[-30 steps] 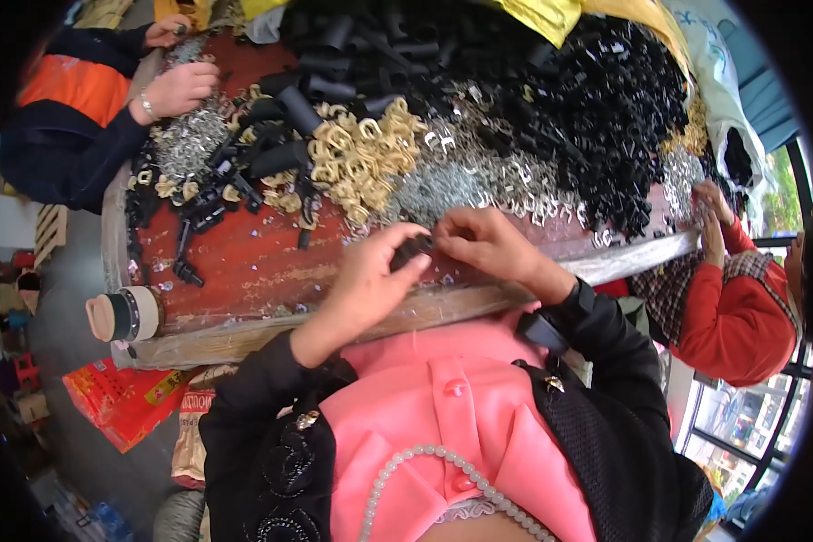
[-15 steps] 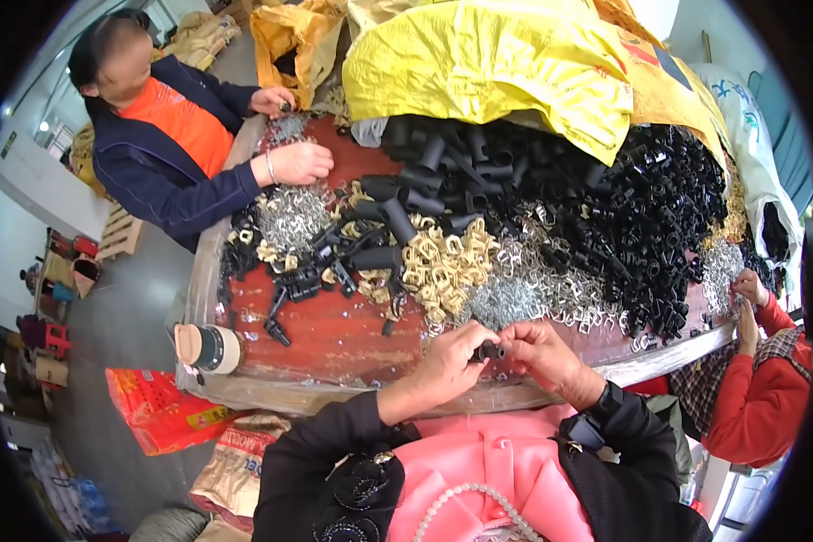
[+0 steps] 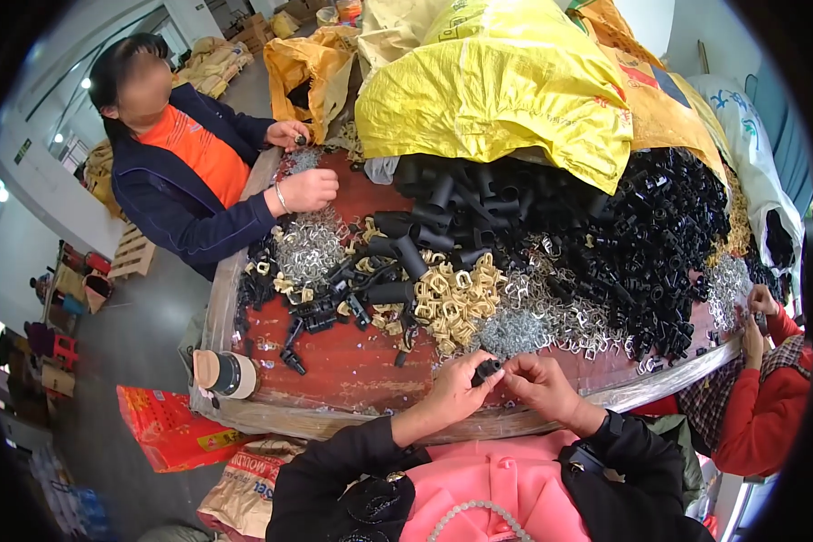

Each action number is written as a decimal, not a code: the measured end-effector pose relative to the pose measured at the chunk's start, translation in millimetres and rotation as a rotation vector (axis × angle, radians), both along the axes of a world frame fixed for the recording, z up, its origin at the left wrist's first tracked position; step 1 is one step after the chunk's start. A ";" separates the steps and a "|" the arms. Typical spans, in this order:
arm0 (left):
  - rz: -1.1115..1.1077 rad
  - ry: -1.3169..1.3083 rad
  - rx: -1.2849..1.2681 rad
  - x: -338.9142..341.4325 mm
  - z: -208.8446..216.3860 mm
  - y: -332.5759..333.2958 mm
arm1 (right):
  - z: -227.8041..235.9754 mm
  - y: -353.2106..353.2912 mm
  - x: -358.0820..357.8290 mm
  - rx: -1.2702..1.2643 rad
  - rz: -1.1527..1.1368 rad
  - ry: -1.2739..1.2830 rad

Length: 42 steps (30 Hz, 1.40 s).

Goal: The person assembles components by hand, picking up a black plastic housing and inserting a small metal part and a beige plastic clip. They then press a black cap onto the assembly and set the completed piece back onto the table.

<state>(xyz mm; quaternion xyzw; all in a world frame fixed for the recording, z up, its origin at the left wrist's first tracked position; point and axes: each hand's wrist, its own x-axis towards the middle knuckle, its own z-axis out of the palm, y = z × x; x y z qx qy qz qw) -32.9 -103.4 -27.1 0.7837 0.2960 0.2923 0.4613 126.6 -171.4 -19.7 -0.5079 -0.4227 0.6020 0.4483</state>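
Note:
My left hand (image 3: 452, 390) is closed on a small black plastic fitting (image 3: 486, 371), held over the near edge of the table. Right beside it, my right hand (image 3: 546, 388) has its thumb and fingers pinched together. Whatever those fingertips hold is too small to make out. Just beyond my hands lies a heap of fine grey metal pieces (image 3: 513, 331). To the left of that sits a pile of cream-coloured loop-shaped parts (image 3: 456, 296). Bent silvery metal clips (image 3: 596, 334) spread out to the right.
Black plastic parts (image 3: 641, 253) and black tubes (image 3: 443, 190) cover the table's far side under a yellow woven sack (image 3: 497, 90). A lidded cup (image 3: 226, 374) stands at the near left. One co-worker (image 3: 199, 172) handles parts at the left, another (image 3: 759, 388) at the right.
The view has shifted, so the table appears lower. My right fingertips sit slightly apart from the black fitting, which stays in my left hand.

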 end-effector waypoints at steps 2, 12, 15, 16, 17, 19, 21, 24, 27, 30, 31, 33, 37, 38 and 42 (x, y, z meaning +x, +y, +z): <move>0.012 -0.007 -0.083 -0.7 -9.3 -0.8 | 11.3 2.0 0.1 0.339 0.034 -0.447; -0.051 -0.021 -0.458 0.3 -10.7 -4.2 | 11.9 2.9 7.9 0.332 0.053 -0.535; -0.060 -0.011 -0.476 -1.1 -10.3 -1.2 | 7.5 6.0 10.0 -0.033 0.119 -0.078; -0.056 -0.006 -0.483 -1.2 -10.4 -1.1 | 5.6 5.4 9.2 -0.051 0.096 -0.079; -0.080 -0.002 -0.500 -0.9 -10.1 -0.6 | 3.0 5.6 8.0 0.067 0.085 -0.152; -0.072 -0.037 -0.507 -1.2 -5.2 -0.8 | 3.1 2.4 6.9 0.164 0.054 -0.229; -0.080 -0.050 -0.515 1.6 0.6 -0.7 | 6.4 4.2 6.9 0.124 0.067 -0.165; -0.062 -0.103 -0.373 5.0 6.0 -1.4 | 6.9 7.3 10.7 0.017 0.059 -0.022; -0.097 -0.123 -0.325 6.1 -2.0 -0.2 | 4.0 5.4 11.8 -0.145 0.059 0.197; -0.101 -0.121 -0.337 4.5 -6.4 -1.4 | -8.4 3.4 10.2 -0.182 0.054 0.319; -0.084 -0.108 -0.367 4.6 -7.3 -1.7 | -10.4 2.9 9.6 -0.189 0.041 0.321; -0.080 -0.096 -0.405 5.0 -8.7 -1.9 | -13.3 3.5 7.5 -0.174 0.042 0.375; -0.057 -0.098 -0.468 5.2 -8.1 -1.5 | -11.8 3.5 3.8 -0.125 0.042 0.276; -0.028 -0.090 -0.490 4.9 -8.9 -1.8 | -11.1 4.5 3.6 -0.103 0.050 0.212; 0.023 -0.064 -0.538 6.0 -15.1 -1.4 | -11.4 4.2 5.3 0.314 0.011 -0.308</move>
